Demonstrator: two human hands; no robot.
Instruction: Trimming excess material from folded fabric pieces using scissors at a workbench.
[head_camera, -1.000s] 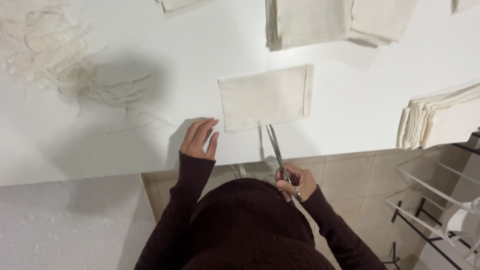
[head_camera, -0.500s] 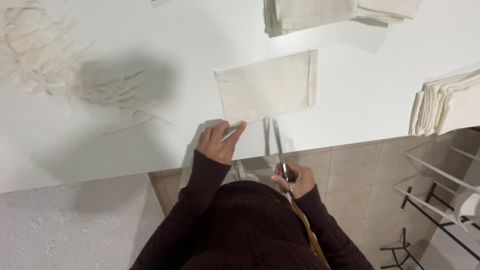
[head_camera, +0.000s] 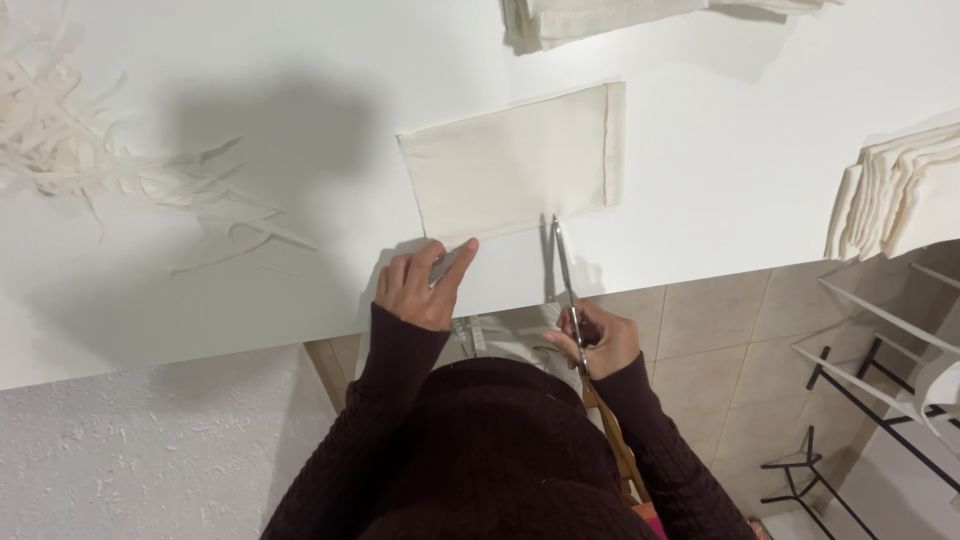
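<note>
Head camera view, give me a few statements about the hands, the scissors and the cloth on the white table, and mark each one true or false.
1. The right hand holds metal scissors whose blades point toward the flat cream rectangular cloth piece. True.
2. The left hand is lifted high above the white table. False: its fingertips rest on the table at the cloth's near corner.
3. A loose heap of thin cream cloth strips lies at the table's left end. True.
4. The cream cloth piece is crumpled into a ball. False: it lies spread flat.
5. A stack of folded cream cloths sits at the right edge. True.
6. The person wears a bright yellow sleeve. False: the knitted sleeves are dark maroon.
</note>
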